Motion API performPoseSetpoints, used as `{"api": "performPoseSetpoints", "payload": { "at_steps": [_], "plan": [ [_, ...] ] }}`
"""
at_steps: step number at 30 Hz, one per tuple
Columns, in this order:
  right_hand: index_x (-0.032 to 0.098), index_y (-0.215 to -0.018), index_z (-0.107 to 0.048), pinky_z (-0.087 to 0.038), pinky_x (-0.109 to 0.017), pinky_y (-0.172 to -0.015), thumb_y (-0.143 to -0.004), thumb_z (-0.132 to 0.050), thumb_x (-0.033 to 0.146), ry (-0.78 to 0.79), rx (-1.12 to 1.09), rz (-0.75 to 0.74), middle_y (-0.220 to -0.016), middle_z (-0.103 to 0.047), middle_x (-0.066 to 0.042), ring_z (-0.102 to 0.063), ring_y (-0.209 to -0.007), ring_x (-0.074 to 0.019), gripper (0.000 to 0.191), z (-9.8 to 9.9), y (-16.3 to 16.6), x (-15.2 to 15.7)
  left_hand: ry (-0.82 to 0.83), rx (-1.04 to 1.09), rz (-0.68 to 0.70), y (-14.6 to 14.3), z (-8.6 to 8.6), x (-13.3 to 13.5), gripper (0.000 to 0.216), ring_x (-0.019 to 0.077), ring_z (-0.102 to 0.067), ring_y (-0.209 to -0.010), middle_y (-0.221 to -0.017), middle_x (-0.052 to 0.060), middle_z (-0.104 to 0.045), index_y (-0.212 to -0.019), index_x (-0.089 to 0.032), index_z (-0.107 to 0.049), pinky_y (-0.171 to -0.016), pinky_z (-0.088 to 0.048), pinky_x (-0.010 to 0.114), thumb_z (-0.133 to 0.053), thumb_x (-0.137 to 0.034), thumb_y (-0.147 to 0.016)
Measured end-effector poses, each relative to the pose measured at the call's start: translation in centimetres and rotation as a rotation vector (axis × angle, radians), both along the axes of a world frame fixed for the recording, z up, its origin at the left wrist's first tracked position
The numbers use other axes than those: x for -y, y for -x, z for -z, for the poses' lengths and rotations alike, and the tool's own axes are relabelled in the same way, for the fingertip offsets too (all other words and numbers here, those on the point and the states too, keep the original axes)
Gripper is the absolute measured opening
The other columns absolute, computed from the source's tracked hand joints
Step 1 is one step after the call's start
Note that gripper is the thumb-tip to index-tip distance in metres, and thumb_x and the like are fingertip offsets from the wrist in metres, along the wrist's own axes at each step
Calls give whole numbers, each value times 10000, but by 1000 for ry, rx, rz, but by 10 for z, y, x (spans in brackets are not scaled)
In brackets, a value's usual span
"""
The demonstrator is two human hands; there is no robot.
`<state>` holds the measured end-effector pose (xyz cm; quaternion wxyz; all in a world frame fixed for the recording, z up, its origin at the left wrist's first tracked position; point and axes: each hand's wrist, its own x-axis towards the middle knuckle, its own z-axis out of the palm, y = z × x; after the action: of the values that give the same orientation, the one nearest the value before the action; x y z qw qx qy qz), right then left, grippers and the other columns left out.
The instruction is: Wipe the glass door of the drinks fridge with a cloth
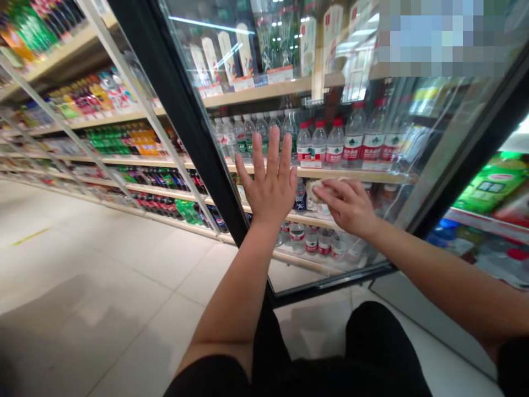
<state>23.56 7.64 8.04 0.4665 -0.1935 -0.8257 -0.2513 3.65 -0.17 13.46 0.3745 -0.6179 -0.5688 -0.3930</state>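
My left hand [270, 184] lies flat against the glass fridge door [363, 66], fingers stretched upward and spread. Beside it, my right hand [345, 205] presses a small pale cloth [317, 187] onto the same glass, fingers closed over it. Behind the glass stand rows of water bottles with red caps and labels [330, 144] on a wooden shelf. The door hangs swung out, its black frame [185, 121] running down to the left of my left hand.
Long fridge shelves with colourful drink bottles [119, 140] run along the left. A green package [491, 184] sits on a shelf at the right. Pale floor tiles [103, 275] spread out to the left. My dark-clothed knees [372, 342] are below.
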Motion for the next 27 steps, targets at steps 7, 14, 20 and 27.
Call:
{"api": "performPoseSetpoints", "payload": {
  "at_steps": [7, 14, 20, 27],
  "plan": [
    [357, -1455, -442, -449, -482, -999, -943, -462, 164, -18, -289, 62, -1329, -546, -79, -545, -1145, -257, 548, -32, 28, 6, -64, -47, -26, 3, 2, -2, 613, 234, -24, -1516, -1623, 24, -219, -1559, -288, -151, -1217, 69, 586, -378, -316, -990],
    [277, -1567, -187, -408, -521, -1089, -928, -465, 196, 169, -264, -116, -1486, -446, -138, -452, -1358, -293, 702, -8, 70, 40, -170, -288, 145, 20, 18, -6, 563, 244, -56, -1514, -1591, 28, -311, -1531, -293, -280, -1237, -19, 544, -325, -473, -1000],
    [298, -1523, -320, -371, -487, -1160, -964, -434, 229, 177, -270, -187, -1590, -348, -79, -389, -1438, -252, 575, -29, 23, 32, -122, -373, 103, 16, 49, 9, 514, 227, -205, -1493, -1493, 41, -473, -1453, -219, -439, -1247, -131, 444, -508, -269, -945],
    [233, -1584, -54, -212, -609, -1190, -986, -417, 392, -69, -266, 298, -1641, -201, -124, -117, -1529, -326, 717, 4, -6, -44, -248, -249, 98, -3, 76, 15, 316, 263, -369, -1426, -1311, 93, -644, -1143, -172, -642, -1193, -285, 419, -668, -349, -883]
  ]
}}
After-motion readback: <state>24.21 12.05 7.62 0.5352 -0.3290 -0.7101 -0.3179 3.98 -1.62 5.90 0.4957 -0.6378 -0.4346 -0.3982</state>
